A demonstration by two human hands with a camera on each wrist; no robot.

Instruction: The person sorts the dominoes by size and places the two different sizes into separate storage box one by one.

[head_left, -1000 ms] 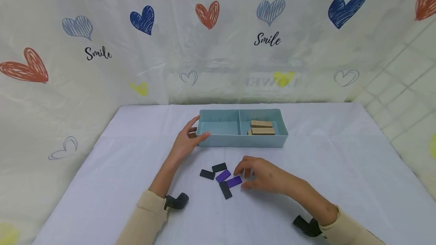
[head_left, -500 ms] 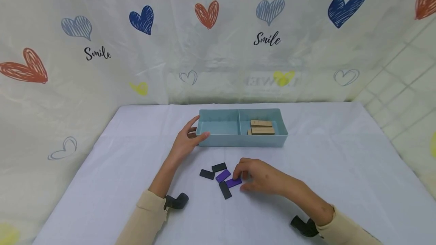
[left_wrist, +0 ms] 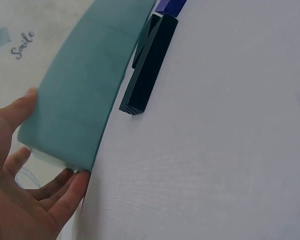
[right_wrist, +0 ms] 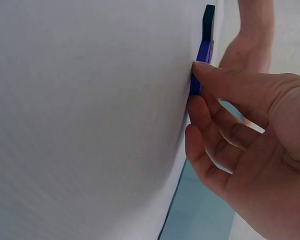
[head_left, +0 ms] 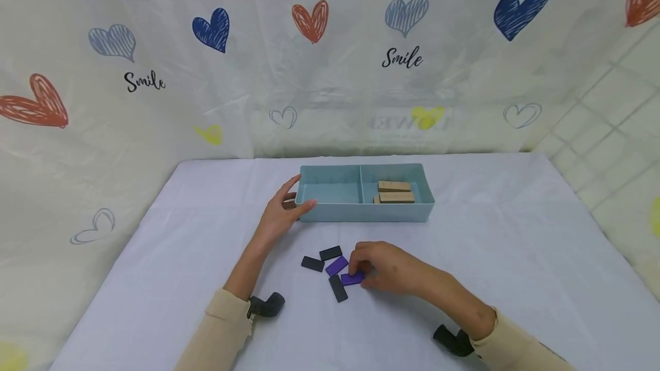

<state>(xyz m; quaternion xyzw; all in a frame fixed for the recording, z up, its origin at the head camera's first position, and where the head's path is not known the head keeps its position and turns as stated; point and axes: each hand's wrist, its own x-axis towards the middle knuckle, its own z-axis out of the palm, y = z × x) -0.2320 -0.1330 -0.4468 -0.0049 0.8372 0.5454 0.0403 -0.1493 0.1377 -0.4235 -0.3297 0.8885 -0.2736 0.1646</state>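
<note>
My left hand (head_left: 277,216) grips the left end of a light blue two-compartment box (head_left: 367,213), thumb at the near wall and fingers round the end. With thumb and fingertips, my right hand (head_left: 394,269) pinches a purple block (head_left: 350,280) lying on the table; the right wrist view shows the thumb on this purple block (right_wrist: 195,86). Beside it lie another purple block (head_left: 337,266) and three black ones: a left block (head_left: 312,264), a far block (head_left: 330,253) and a near block (head_left: 338,289).
Several plain wooden blocks (head_left: 397,197) lie in the box's right compartment; its left compartment holds nothing. A white cloth (head_left: 515,245) covers the table. Behind it hangs a white backdrop (head_left: 350,85) printed with hearts.
My right hand has moved slightly left and closed its fingertips on the nearer purple block, which has barely shifted. My left hand has stayed on the box.
</note>
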